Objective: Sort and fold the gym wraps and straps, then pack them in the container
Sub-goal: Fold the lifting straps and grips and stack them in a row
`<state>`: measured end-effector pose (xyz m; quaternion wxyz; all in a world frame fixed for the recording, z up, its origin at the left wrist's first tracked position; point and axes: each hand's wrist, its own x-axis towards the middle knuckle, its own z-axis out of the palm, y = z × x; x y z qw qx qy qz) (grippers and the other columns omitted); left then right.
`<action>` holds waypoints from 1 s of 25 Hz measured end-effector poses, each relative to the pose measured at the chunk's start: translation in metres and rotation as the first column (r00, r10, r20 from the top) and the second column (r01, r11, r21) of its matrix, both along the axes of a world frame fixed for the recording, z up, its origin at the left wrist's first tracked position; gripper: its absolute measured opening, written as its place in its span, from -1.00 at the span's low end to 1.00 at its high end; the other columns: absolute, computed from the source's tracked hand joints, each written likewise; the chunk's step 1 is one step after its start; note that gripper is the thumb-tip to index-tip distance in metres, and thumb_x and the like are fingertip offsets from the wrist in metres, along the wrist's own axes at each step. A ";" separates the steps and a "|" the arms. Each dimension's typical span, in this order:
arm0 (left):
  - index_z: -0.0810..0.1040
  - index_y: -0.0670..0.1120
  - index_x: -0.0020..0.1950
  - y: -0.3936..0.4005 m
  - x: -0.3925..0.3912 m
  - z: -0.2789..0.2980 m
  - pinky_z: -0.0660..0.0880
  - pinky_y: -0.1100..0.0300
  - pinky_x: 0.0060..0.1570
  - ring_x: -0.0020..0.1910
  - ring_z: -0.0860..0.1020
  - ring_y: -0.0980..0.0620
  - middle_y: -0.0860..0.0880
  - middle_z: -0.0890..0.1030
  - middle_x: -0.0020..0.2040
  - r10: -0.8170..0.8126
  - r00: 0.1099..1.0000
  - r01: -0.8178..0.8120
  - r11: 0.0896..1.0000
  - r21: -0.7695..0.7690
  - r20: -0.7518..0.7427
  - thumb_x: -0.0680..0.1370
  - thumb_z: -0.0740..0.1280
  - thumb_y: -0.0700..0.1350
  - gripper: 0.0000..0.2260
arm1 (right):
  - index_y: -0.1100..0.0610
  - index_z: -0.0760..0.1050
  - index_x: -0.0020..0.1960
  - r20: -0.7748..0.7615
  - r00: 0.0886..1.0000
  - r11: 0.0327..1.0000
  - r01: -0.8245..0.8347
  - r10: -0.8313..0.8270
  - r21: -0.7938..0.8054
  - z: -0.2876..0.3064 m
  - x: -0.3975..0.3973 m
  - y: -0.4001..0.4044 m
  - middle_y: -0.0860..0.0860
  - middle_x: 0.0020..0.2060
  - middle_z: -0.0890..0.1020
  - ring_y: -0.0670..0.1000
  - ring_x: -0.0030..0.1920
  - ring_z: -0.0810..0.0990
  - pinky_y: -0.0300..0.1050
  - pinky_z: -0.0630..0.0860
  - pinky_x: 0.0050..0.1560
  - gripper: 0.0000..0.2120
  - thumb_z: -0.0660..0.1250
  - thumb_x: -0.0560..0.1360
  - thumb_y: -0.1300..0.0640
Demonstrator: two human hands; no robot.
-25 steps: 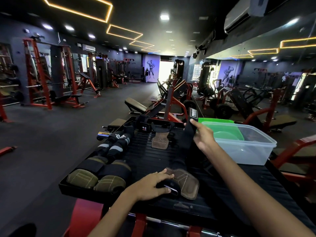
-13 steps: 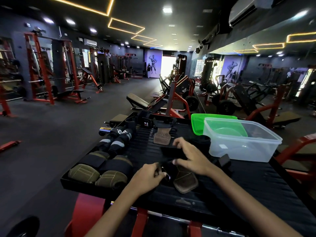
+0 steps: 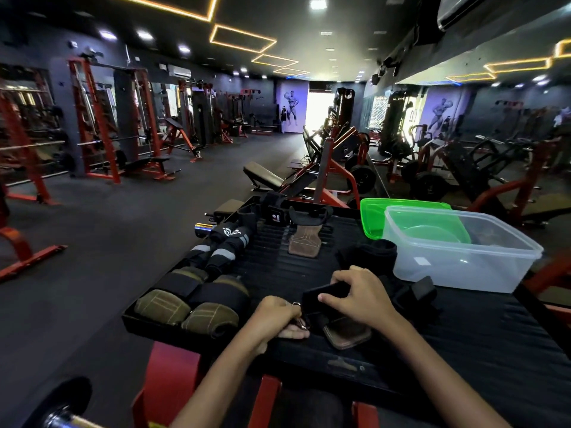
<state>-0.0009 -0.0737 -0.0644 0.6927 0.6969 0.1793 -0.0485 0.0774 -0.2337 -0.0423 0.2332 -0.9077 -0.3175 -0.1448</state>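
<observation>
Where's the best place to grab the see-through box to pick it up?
Probably by the rim on its two long sides, one hand each, coming from above. The box stands upright and open, its walls look smooth, and the rim sticks out like a lip.

Both forearms reach in from the bottom of the frame, the left hand [image 3: 276, 318] curled at centre, apparently pinching something small, the right hand [image 3: 358, 299] beside it with fingers bent downward.

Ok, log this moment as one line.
stage: folding | left hand: grips metal ring | right hand: pinches black strap | container: no wraps visible inside
</observation>
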 end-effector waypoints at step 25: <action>0.49 -0.20 -0.16 0.006 0.000 -0.002 0.51 0.32 -0.45 -0.46 0.52 0.07 -0.11 0.57 -0.31 0.196 0.979 -0.191 0.978 -0.086 0.055 0.39 0.44 -0.39 -0.83 | -0.06 0.46 0.19 -0.169 0.900 0.871 -0.433 0.403 -0.231 -0.009 -0.004 0.021 -0.14 0.06 0.53 -0.19 0.11 0.33 -0.17 0.15 0.16 -0.48 0.43 0.28 -0.17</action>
